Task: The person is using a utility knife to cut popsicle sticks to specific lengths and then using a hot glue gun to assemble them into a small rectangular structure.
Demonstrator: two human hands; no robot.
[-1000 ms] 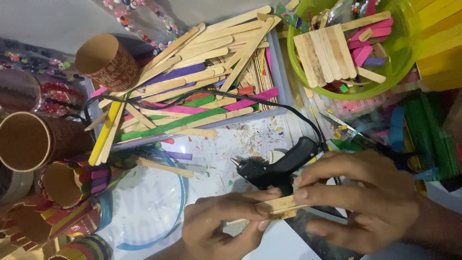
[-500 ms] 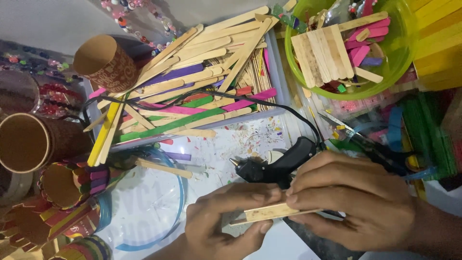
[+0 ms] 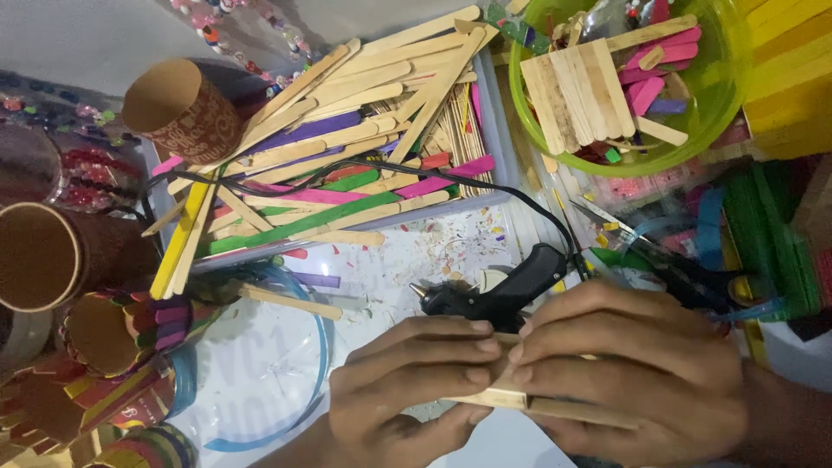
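Both hands grip a small piece made of plain wooden craft sticks [image 3: 507, 399] low in the head view. My left hand [image 3: 407, 381] pinches its left end, fingers on top and thumb below. My right hand [image 3: 633, 373] covers its right end, fingertips meeting those of the left hand. Just above the fingers a black glue gun [image 3: 498, 293] lies on the white work surface [image 3: 260, 364], nozzle pointing left, its black cord running up over a heap of plain and coloured sticks [image 3: 329, 165].
A green bowl [image 3: 529, 121] at top right holds a glued stick panel and pink pieces. Cardboard tubes [image 3: 178, 108] stand at the left, some wrapped in coloured sticks. Scissors [image 3: 659, 256] and green and yellow stick bundles lie at the right.
Both hands have closed in over the stick piece and shifted slightly; the fingertips now meet on top of it, hiding most of it. The glue gun has not moved.
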